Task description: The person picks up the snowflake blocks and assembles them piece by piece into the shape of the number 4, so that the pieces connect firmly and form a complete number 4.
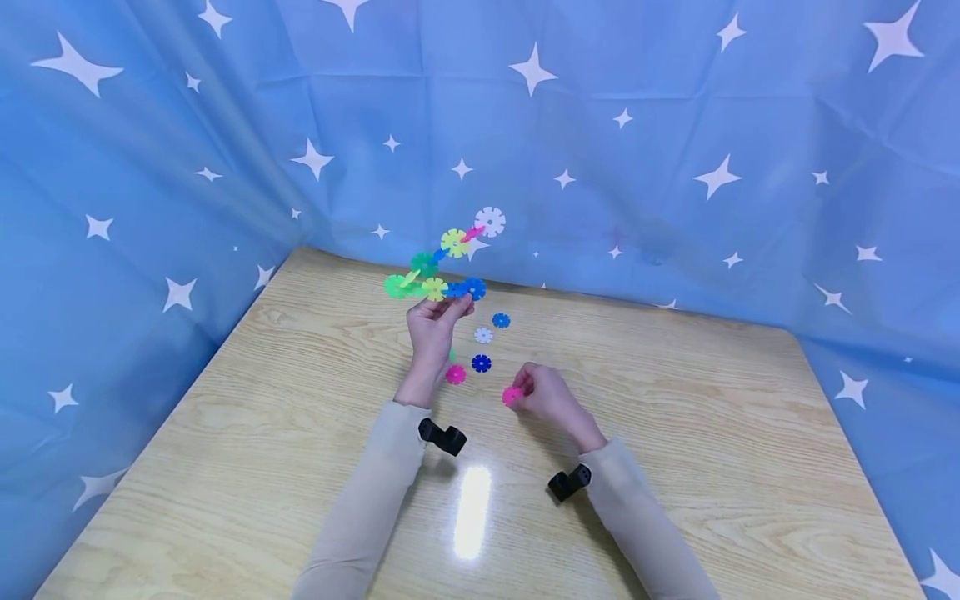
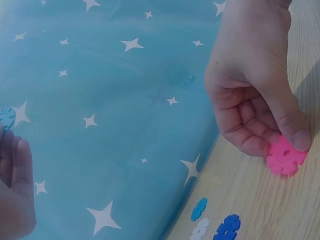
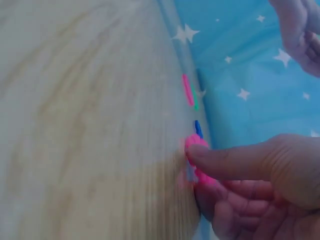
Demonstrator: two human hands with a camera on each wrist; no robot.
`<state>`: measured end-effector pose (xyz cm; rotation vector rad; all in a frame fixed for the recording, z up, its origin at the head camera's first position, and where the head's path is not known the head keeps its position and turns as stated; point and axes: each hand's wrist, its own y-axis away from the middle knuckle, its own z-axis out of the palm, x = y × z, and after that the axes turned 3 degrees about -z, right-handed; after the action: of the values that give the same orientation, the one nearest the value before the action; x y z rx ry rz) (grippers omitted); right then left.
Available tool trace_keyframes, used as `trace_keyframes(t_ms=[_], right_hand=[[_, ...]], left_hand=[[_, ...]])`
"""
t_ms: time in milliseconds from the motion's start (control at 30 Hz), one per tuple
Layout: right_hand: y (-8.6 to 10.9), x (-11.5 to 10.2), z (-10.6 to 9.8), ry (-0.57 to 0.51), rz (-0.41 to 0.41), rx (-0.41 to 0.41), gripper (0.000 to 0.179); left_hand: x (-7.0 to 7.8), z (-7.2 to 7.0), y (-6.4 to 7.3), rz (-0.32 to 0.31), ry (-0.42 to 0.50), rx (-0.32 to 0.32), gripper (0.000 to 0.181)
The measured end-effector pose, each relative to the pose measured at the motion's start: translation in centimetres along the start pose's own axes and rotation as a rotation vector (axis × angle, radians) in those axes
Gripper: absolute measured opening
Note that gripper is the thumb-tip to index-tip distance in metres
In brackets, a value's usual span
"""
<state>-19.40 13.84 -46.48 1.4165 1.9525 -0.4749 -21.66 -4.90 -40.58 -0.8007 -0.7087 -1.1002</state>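
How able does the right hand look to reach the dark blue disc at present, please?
Probably yes: the dark blue disc lies near the right hand, with nothing seen blocking the way. That hand pinches a pink disc, though, which it would likely need to put down first.

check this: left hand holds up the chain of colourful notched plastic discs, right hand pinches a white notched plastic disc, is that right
The colour is wrong: the right hand pinches a pink notched plastic disc, as the head view shows. The rest stands.
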Motion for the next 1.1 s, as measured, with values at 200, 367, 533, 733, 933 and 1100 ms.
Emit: trace_keyframes(t_ms=[200,367,533,733,933,1100], right_hand=[[-0.2,-0.3,-1.0,-0.156,0.043,0.079,0.012],[-0.6,-1.9,-2.9,-0.473,0.046,0.187,0.018],[-1.3,-4.2,-4.4,-0.802,0.012,0.269,0.021],[-1.8,-7.0,-5.2,-0.971,-0.020,0.323,0.014],[-1.9,-8.5,-5.5,-1.063,-0.013,0.350,0.006],[-2.0,-8.8,-5.5,-1.137,0.006,0.349,0.012]], left_hand=[[-0.2,-0.2,-0.1,-0.007,-0.017,-0.013,0.020],[-0.3,-0.2,0.1,-0.014,-0.042,-0.022,0.022],[-0.6,-0.2,0.3,-0.016,-0.066,-0.020,0.013],[-1.0,-0.1,0.5,-0.006,-0.088,-0.023,0.015],[-1.3,0.1,0.8,-0.012,-0.098,-0.035,0.009],[-1.3,0.1,0.8,-0.007,-0.094,-0.032,0.020]])
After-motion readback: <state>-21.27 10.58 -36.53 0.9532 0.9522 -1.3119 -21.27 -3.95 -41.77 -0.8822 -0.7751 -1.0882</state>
